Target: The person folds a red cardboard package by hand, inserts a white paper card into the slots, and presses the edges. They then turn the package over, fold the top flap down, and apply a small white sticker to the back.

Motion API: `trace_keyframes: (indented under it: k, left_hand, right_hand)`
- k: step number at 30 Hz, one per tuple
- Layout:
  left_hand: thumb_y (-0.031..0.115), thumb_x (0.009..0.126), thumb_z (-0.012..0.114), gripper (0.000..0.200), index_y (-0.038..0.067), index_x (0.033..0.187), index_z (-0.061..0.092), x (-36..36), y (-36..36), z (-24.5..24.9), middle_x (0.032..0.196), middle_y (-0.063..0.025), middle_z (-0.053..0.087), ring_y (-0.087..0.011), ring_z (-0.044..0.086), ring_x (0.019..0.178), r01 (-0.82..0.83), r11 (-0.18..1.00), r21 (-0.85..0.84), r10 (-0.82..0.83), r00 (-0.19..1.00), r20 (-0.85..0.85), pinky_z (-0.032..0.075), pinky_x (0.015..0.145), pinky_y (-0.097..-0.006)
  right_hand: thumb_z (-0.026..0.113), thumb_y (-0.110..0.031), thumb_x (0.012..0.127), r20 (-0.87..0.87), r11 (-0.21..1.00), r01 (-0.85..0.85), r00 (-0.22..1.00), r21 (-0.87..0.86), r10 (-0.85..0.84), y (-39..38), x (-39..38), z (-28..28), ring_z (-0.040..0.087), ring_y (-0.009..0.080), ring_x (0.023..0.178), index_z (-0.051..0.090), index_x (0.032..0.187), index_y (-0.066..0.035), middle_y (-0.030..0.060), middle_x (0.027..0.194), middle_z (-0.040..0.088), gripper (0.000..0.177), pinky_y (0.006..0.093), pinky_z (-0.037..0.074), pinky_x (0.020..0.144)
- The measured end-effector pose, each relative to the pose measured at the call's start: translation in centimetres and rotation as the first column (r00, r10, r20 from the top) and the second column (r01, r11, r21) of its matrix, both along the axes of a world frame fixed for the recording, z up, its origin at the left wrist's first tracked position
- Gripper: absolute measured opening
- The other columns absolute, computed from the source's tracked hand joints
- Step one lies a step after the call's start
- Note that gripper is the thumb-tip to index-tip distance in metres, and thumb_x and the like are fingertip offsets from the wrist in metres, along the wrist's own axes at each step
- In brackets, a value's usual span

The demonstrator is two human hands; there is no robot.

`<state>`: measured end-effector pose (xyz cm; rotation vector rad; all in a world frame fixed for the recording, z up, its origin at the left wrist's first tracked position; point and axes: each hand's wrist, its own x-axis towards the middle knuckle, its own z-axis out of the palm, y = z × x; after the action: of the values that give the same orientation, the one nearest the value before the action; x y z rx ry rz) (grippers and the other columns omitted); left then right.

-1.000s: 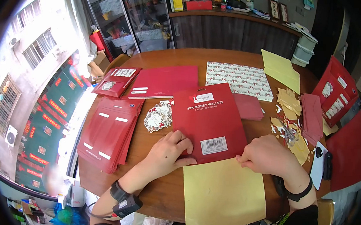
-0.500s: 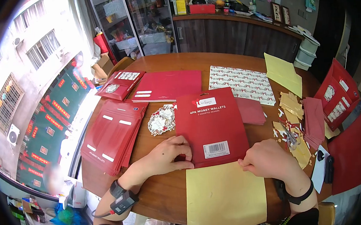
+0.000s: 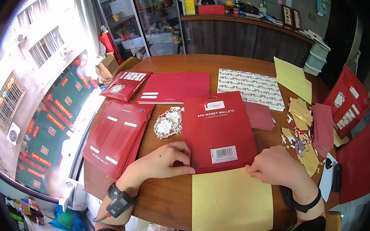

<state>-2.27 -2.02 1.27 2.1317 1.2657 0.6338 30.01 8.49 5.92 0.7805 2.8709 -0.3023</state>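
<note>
A red money wallet packet (image 3: 220, 134), printed "4PK MONEY WALLETS" with a barcode label near its bottom, lies in front of me. My left hand (image 3: 167, 160) pinches its lower left corner, thumb and fingertips at the edge. At the lower right corner, my right hand (image 3: 271, 165) is closed on the packet's edge, its fingertips partly hidden. A yellow sheet (image 3: 232, 204) extends from the packet's bottom edge toward me. Just beyond my left hand sits a pile of wreath-shaped cutouts (image 3: 168, 123).
Stacked red printed sleeves (image 3: 115, 135) lie at left, with a dark red stack (image 3: 178, 86) behind. A patterned white sheet (image 3: 249, 87) is at the back. Yellow scraps (image 3: 309, 156) and small red envelopes (image 3: 323, 127) cover the right, near a standing red wallet (image 3: 350, 99).
The whole view shifts slightly. Both hands keep their hold on the packet's lower corners, and the packet stays nearly in place.
</note>
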Motion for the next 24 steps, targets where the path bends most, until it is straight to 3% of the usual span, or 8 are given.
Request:
trace_keyframes:
  k: [5,8,11,17,19,24]
  left_hand:
    - [0.022,0.083,0.084,0.023,0.003,0.081,0.071,0.5,-0.1,0.0,0.099,-0.0110,0.063,-0.0283,0.063,0.090,0.015,1.000,-0.010,-0.015,0.999,-0.032,0.052,0.079,-0.0380]
    - [0.020,0.079,0.086,0.022,0.004,0.079,0.071,0.9,-0.2,0.0,0.100,-0.0107,0.062,-0.0288,0.063,0.092,0.009,0.996,0.083,-0.008,1.000,-0.007,0.052,0.080,-0.0392]
    - [0.020,0.077,0.087,0.022,0.004,0.077,0.071,1.1,-0.5,0.2,0.103,-0.0099,0.062,-0.0293,0.063,0.096,-0.024,1.000,-0.003,0.024,1.000,-0.020,0.051,0.086,-0.0406]
    - [0.026,0.075,0.089,0.037,0.011,0.102,0.068,1.0,-0.3,-0.2,0.121,-0.0105,0.054,-0.0314,0.055,0.113,-0.059,0.998,0.030,0.061,0.996,-0.072,0.044,0.100,-0.0395]
    - [0.032,0.074,0.090,0.047,0.014,0.108,0.064,0.5,-0.1,-0.7,0.126,-0.0104,0.049,-0.0321,0.049,0.119,-0.039,0.991,0.128,0.057,0.989,-0.135,0.040,0.105,-0.0410]
    - [0.038,0.071,0.091,0.047,0.014,0.103,0.066,0.2,-0.1,-0.6,0.125,-0.0096,0.049,-0.0308,0.048,0.120,-0.094,0.983,0.156,0.129,0.964,-0.231,0.036,0.106,-0.0427]
  right_hand:
    - [0.065,-0.030,0.096,-0.040,1.000,-0.002,0.999,-0.017,0.001,0.0,0.1,-0.1,0.066,0.0330,0.064,0.075,0.073,-0.011,0.0115,0.061,0.064,0.032,0.0440,0.050,0.059]
    - [0.065,-0.030,0.096,-0.031,1.000,-0.013,0.999,0.012,0.013,-0.1,0.0,0.0,0.066,0.0332,0.064,0.075,0.072,-0.010,0.0116,0.061,0.064,0.033,0.0443,0.050,0.060]
    - [0.065,-0.030,0.096,-0.067,1.000,-0.022,0.998,-0.008,0.021,-0.1,0.1,-0.1,0.066,0.0336,0.064,0.074,0.071,-0.010,0.0118,0.060,0.064,0.034,0.0449,0.050,0.059]
    - [0.068,-0.031,0.094,-0.060,0.999,-0.032,0.998,-0.020,0.030,-0.2,-0.1,0.2,0.065,0.0343,0.064,0.071,0.069,-0.009,0.0119,0.059,0.062,0.033,0.0451,0.050,0.059]
    - [0.069,-0.031,0.093,-0.054,0.999,-0.041,0.998,-0.025,0.040,-0.2,-0.2,0.4,0.065,0.0340,0.064,0.071,0.069,-0.010,0.0118,0.060,0.063,0.032,0.0450,0.049,0.059]
    - [0.072,-0.032,0.090,-0.031,0.998,-0.064,0.998,-0.029,0.063,-0.1,0.0,0.3,0.066,0.0334,0.067,0.071,0.071,-0.011,0.0117,0.062,0.064,0.029,0.0451,0.049,0.059]
